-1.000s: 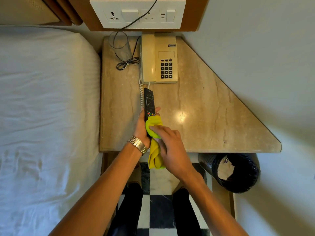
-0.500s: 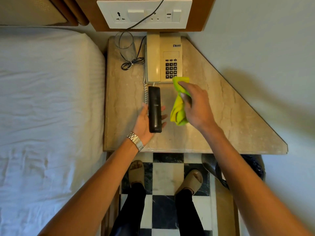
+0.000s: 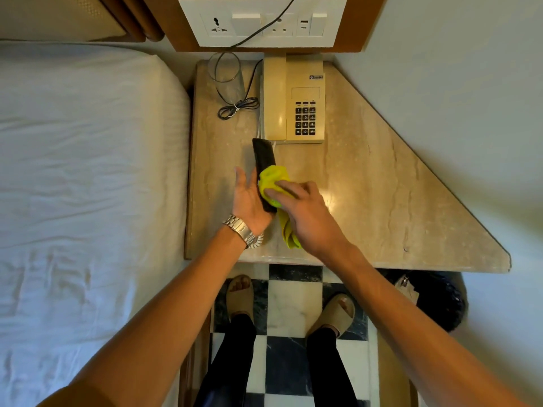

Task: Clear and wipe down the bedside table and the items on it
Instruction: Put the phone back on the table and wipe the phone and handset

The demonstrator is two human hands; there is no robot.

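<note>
Beside the counter [image 3: 382,201], on its left, lies a bed [image 3: 88,186] under a white sheet. This marble counter carries a beige phone [image 3: 293,98] at its back edge. Left of the phone stand a clear glass [image 3: 227,74] and a coiled black cable [image 3: 238,108]. Just in front of the phone, the left hand [image 3: 249,198] lies palm up, fingers loosely cupped under a black remote [image 3: 264,160]. The right hand [image 3: 308,218] grips a yellow cloth [image 3: 276,177], fingers pressing it onto the remote's near half. A metal watch [image 3: 242,230] circles the left wrist.
</note>
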